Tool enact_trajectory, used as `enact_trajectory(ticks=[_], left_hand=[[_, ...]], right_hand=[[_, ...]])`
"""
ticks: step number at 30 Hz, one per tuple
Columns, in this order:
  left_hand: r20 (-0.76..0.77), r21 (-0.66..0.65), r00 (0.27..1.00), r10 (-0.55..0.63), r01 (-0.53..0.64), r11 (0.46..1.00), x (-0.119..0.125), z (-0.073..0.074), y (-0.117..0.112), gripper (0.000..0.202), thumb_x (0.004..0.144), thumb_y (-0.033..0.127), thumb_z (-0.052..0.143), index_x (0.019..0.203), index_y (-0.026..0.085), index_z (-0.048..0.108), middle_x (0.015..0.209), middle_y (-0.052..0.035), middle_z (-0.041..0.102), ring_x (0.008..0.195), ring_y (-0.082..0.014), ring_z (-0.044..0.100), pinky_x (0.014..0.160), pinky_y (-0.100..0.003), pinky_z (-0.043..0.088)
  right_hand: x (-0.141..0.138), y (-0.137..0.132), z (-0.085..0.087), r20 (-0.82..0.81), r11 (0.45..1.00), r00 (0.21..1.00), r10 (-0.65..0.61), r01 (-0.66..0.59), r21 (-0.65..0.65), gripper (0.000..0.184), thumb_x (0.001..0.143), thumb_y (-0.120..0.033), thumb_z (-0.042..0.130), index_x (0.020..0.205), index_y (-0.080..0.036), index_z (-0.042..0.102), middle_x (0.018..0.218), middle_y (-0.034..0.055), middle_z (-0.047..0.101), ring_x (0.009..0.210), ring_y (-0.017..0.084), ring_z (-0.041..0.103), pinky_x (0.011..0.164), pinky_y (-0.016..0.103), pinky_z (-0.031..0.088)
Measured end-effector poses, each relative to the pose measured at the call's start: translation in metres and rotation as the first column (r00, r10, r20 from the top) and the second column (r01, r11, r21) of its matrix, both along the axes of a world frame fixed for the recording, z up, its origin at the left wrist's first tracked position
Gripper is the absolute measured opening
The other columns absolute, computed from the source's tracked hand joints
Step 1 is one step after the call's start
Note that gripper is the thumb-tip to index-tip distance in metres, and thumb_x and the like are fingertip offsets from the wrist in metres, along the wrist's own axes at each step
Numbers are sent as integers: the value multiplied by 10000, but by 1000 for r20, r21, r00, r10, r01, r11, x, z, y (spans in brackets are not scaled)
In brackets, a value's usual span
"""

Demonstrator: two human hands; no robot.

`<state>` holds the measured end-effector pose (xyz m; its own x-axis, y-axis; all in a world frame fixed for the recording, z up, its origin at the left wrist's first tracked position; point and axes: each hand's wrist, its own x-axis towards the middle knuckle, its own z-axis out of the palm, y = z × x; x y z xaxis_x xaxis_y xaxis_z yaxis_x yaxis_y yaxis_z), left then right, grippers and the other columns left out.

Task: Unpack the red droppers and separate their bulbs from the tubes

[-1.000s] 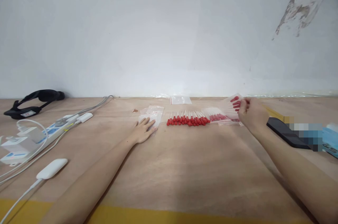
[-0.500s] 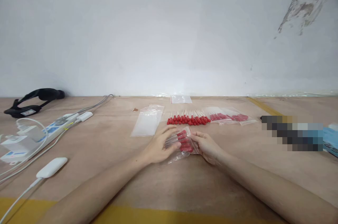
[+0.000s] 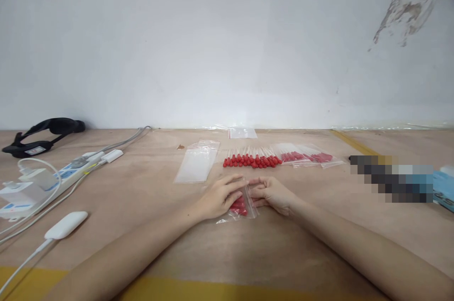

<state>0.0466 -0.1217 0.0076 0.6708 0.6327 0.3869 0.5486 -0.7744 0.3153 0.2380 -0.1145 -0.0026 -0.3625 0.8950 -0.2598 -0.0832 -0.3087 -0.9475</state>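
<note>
My left hand [image 3: 216, 197] and my right hand [image 3: 272, 193] meet at the middle of the wooden table [image 3: 227, 249]. Both pinch the top edge of a small clear zip bag [image 3: 241, 207] that holds red-tipped sticks. The bag lies on the table between my fingers. Behind it runs a row of loose red-tipped sticks [image 3: 251, 159]. A stack of empty clear bags [image 3: 196, 165] lies to the left of that row. Filled bags [image 3: 308, 155] lie to its right.
A white power strip with plugs and cables [image 3: 53, 179] and a white adapter [image 3: 65, 225] sit at the left. A black headband [image 3: 42, 132] lies by the wall. Another clear bag [image 3: 242, 133] rests at the back. A blurred patch and a blue box [image 3: 443, 187] are at the right.
My right hand brought a filled bag from the pile at the right to the middle. My left hand left the empty bags and joined it. Both now pinch the bag's top edge.
</note>
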Motion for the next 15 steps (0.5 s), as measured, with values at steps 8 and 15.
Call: enact_trajectory(ticks=[8, 15], left_hand=[[-62, 233, 987, -145, 156, 960, 11, -5, 19, 252, 881, 205, 380, 894, 184, 631, 1020, -54, 596, 923, -150, 542, 806, -270, 437], [-7, 241, 993, -115, 113, 964, 3, -14, 22, 234, 881, 174, 370, 877, 172, 604, 966, -34, 619, 861, -117, 578, 769, -216, 443]], right_hand=[[-5, -4, -8, 13, 982, 999, -31, 29, 185, 347, 595, -293, 688, 747, -200, 391, 551, -79, 523, 508, 90, 537, 494, 233, 468], [8, -3, -21, 311, 709, 949, 43, -248, 660, 170, 720, -241, 568, 872, -177, 608, 822, 28, 645, 731, 133, 597, 684, 274, 482]])
